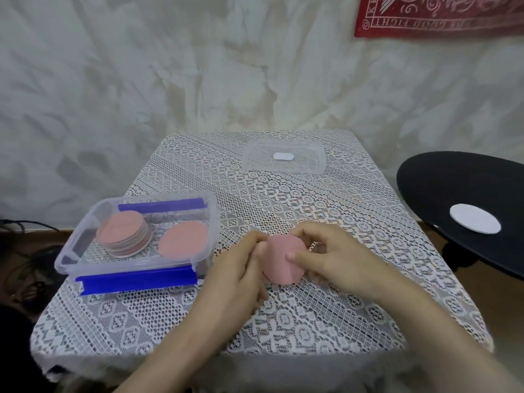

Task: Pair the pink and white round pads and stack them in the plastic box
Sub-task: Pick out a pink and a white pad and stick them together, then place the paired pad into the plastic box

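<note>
A pink round pad [279, 260] is held just above the lace tablecloth at the table's middle. My left hand [241, 268] grips its left edge and my right hand [330, 258] pinches its right side with thumb on top. To the left stands the clear plastic box [71, 259] with blue clips. Inside it a stack of pink and white pads [123, 232] leans at the left, and a single pink pad [183, 240] lies at the right. One white round pad [475, 222] rests on a black round surface at the right.
The box's clear lid [283, 157] lies flat at the far side of the table [283, 321]. The black round surface [442, 188] sits beside the table's right edge. A wrinkled white cloth hangs behind, with a red banner [439, 15] at the top right.
</note>
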Available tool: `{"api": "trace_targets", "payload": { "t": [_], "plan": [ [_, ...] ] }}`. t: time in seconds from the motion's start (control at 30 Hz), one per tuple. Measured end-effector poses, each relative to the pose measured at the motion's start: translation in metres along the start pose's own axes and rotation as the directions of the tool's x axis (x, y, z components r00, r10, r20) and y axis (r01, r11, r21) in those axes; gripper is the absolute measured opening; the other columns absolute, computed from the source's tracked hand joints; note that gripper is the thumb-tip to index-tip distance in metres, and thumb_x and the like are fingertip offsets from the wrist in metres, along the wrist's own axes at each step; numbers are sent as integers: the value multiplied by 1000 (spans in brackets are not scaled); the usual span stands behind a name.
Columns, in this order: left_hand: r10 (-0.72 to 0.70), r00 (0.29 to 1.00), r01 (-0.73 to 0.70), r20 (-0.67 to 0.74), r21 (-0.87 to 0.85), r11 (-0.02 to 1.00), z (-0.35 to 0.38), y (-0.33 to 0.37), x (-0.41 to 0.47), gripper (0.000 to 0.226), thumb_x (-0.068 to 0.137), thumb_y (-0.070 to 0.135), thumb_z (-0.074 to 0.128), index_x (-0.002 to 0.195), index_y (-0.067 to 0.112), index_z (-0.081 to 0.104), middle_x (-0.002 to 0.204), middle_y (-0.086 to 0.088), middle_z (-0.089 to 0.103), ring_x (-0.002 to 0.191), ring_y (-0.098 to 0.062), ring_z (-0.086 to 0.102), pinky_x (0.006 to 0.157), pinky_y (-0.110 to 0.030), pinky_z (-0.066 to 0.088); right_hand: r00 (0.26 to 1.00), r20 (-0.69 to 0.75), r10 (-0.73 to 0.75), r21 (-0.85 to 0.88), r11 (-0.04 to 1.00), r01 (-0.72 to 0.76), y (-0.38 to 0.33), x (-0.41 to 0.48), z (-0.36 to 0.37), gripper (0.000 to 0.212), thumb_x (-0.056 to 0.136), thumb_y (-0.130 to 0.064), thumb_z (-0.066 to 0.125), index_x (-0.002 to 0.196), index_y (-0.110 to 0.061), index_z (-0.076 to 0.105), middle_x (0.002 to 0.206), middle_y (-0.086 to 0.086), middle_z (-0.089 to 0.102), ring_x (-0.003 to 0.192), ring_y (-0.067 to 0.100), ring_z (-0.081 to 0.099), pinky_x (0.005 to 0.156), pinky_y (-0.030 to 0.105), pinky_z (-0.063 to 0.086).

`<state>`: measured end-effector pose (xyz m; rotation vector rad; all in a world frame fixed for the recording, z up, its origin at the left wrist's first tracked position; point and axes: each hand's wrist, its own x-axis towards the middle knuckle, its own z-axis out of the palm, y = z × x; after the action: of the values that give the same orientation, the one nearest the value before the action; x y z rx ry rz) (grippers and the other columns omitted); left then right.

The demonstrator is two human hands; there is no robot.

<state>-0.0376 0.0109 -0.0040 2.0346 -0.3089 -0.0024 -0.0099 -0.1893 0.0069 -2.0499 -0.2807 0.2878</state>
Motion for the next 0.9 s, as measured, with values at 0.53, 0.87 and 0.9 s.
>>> {"api": "trace_targets", "payload": {
  "t": [0.53,0.87,0.9],
  "plan": [
    [166,986,-140,-26,417,898,-29,-18,-35,18,100,29,50,113,41,47,75,19,59,68,-1,55,60,-28,42,963,-84,-258,-446,873,195,-15,-26,46,12,100,-41,56,92,-35,62,69,-13,62,63,5,57,54,20,41],
    [183,972,-132,-148,297,946,-70,-21,-38,21,93,36,51,114,40,55,76,10,66,71,-9,60,64,-31,47,930,-125,-345,-340,896,287,-50,-7,64,6,97,-35,63,98,-34,69,80,-18,67,72,5,63,65,32,53],
    [170,971,-119,-168,275,954,-75,-23,-37,21,93,35,52,113,40,57,74,6,66,69,-11,60,65,-33,48,931,-134,-340,-313,906,286,-53,-2,69,6,97,-34,64,100,-35,68,78,-18,67,69,5,63,64,32,53]
  ]
}}
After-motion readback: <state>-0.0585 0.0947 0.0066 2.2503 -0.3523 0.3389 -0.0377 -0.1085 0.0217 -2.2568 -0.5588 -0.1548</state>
